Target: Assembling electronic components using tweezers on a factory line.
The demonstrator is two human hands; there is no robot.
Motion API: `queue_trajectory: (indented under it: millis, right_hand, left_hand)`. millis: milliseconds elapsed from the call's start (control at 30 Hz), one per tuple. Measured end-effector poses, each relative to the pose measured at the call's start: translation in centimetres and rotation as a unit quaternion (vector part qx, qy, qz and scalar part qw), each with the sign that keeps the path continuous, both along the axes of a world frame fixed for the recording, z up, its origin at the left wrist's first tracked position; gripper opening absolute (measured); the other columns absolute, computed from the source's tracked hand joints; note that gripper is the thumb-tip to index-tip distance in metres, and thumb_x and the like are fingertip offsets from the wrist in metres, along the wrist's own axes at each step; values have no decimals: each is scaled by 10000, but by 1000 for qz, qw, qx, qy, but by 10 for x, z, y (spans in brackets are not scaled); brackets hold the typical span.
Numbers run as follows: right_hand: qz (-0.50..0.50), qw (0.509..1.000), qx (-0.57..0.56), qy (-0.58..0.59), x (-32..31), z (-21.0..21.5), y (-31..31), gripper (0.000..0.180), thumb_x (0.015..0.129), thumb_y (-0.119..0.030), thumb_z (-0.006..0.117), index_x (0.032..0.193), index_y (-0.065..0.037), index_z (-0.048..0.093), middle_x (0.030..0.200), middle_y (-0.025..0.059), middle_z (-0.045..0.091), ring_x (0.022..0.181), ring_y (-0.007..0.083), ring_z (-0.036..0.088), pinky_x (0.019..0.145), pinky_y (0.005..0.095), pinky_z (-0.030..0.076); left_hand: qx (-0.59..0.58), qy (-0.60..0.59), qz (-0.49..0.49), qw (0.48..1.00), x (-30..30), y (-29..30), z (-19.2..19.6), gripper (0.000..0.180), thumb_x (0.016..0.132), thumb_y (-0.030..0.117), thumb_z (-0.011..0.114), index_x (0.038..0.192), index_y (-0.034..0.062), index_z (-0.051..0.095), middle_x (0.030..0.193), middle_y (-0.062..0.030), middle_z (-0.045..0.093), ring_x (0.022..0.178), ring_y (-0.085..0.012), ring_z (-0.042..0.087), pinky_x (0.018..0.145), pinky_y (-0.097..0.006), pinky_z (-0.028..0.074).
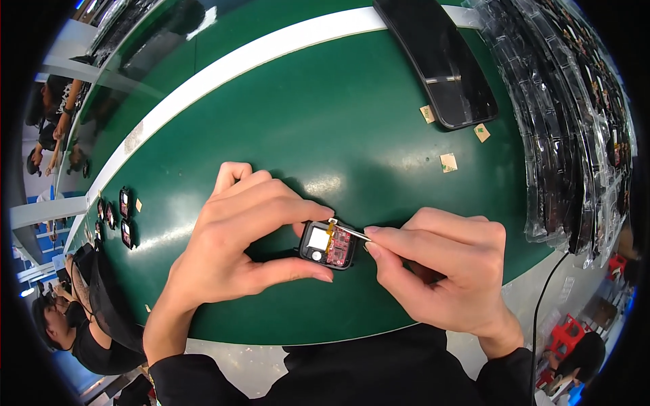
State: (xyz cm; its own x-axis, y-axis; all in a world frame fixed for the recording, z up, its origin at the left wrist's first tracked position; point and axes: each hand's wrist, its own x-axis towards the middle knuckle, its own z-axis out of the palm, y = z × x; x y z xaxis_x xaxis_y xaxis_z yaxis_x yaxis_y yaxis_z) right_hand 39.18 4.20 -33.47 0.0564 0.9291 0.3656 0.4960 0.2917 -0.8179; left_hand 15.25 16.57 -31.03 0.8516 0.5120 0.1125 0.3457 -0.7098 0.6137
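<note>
A small black watch-like case [313,256] lies face up with its inside exposed: a white block, a red circuit board [340,247], a small round white part and an amber ribbon strip. My left hand [237,233] steadies it, index finger at its top edge and thumb near its lower edge. Between thumb and index finger, my right hand [443,264] pinches a slim pointed metal tool [355,233]. Its tip reaches over the board's upper edge, beside the ribbon. Most of the tool is hidden by my fingers.
Several similar open cases [126,216] stand at the left of the green table [271,135]. A large black slab-like device [450,74] lies far right, with small tan stickers [449,162] near it. Clear plastic trays [562,122] are stacked along the right edge. A co-worker [95,338] sits at the left.
</note>
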Motion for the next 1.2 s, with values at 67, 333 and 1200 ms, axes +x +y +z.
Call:
queue_trajectory:
  millis: [67, 333, 1200]
  right_hand:
    - [2, 1000, 0, -5, 1, 2, -1, 241, 788, 60, 876, 1012, -28, 877, 675, -2, 664, 455, 52, 511, 427, 240, 347]
    - [4, 996, 70, -56, 1, 0, 1, 277, 767, 75, 873, 1036, 31, 827, 733, 27, 610, 525, 155, 580, 466, 309, 442]
    - [52, 998, 18, -4, 2, 2, 1, 216, 823, 85, 861, 1029, 42, 815, 736, 56, 630, 532, 184, 604, 465, 333, 448]
  left_hand:
    - [8, -2, 10, 1000, -1, 0, -1, 672, 627, 491, 1021, 1104, 56, 833, 903, -24, 758, 769, -193, 609, 856, -377, 371]
    - [19, -5, 1, 1000, 1, 2, -1, 664, 643, 511, 1009, 1094, 55, 834, 880, -19, 752, 746, -193, 602, 840, -379, 365]
    - [-32, -5, -42, 999, -8, 13, -1, 675, 674, 573, 948, 1114, 68, 864, 938, -21, 798, 828, -186, 652, 872, -380, 345]
